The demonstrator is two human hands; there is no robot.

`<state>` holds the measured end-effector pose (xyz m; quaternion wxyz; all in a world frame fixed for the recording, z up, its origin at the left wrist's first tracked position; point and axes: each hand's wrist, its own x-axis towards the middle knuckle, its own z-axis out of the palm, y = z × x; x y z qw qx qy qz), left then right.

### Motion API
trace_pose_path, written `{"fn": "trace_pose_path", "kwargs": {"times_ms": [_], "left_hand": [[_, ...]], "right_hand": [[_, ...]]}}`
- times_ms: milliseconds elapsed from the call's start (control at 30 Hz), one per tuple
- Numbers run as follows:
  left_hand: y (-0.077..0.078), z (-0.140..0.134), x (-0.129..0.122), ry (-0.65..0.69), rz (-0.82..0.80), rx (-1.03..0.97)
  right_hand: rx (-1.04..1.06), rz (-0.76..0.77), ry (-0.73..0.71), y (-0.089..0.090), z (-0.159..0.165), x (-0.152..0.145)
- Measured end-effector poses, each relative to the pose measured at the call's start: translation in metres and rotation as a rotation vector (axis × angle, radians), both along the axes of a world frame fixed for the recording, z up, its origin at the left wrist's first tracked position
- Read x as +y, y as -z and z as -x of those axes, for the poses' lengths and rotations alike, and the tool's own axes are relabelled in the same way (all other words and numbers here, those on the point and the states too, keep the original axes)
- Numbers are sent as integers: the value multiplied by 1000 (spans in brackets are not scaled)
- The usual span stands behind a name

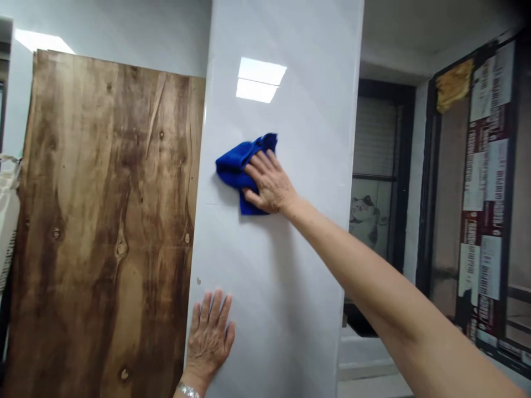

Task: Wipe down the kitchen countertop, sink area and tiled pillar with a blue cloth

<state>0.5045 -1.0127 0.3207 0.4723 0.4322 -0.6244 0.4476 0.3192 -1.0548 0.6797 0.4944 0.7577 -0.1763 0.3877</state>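
My right hand (269, 182) reaches up and presses a blue cloth (236, 163) against the glossy white wall panel (265, 265). Its fingertips are partly tucked into the cloth's folds. One end of the cloth sticks out to the left, and a corner hangs below the palm. Lower down, my left hand (209, 334) lies flat on the same panel near its left edge, fingers spread and holding nothing. A shiny bracelet is on that wrist.
Brown wood boards (103, 221) with knots lean to the left of the panel. A whitish bag (8, 215) shows at the far left. At right are a dark-framed window (373, 166) and a frame covered with printed strips (483, 193). Ceiling light reflects off the panel.
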Motion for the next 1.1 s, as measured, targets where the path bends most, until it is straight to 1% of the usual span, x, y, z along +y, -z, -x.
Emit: {"fn": "trace_pose_path", "kwargs": {"times_ms": [67, 100, 167, 200, 233, 300, 367, 433, 533, 633, 733, 867, 967, 1033, 1067, 1100], "left_hand": [[0, 1, 0, -1, -1, 5], [0, 1, 0, -3, 0, 5], [-1, 3, 0, -9, 1, 2], [-2, 4, 1, -13, -2, 3], [-2, 5, 1, -18, -8, 4], [-4, 7, 3, -27, -22, 7], [-5, 9, 3, -35, -31, 2], [-4, 10, 2, -38, -32, -13], [-2, 10, -2, -21, -62, -17], [2, 9, -5, 0, -118, -9], [4, 9, -5, -14, -133, -17], [6, 10, -7, -35, -119, -22], [6, 11, -8, -17, -110, -23], [6, 11, -8, -5, -108, -19], [6, 11, -8, -3, -108, -18], [6, 12, -8, -9, -109, -18]], "right_hand": [[-160, 15, 16, -23, 28, -10], [-244, 23, 41, -32, 44, -14], [-371, 22, 117, -43, 81, -21], [-415, 13, 158, -44, 99, -23], [-450, -2, 196, -43, 116, -24], [-514, -42, 244, -32, 147, -25], [-565, -80, 247, -13, 171, -26], [-592, -112, 235, 13, 188, -26], [-555, -143, 239, 65, 201, -25], [-466, -111, 250, 132, 204, -23], [-373, -76, 231, 209, 204, -24], [-270, -140, 183, 316, 205, -24], [-212, -164, 126, 394, 205, -21], [-134, -172, 91, 446, 205, -19], [-84, -214, 80, 472, 204, -17], [-19, -289, 70, 498, 203, -15]]}}
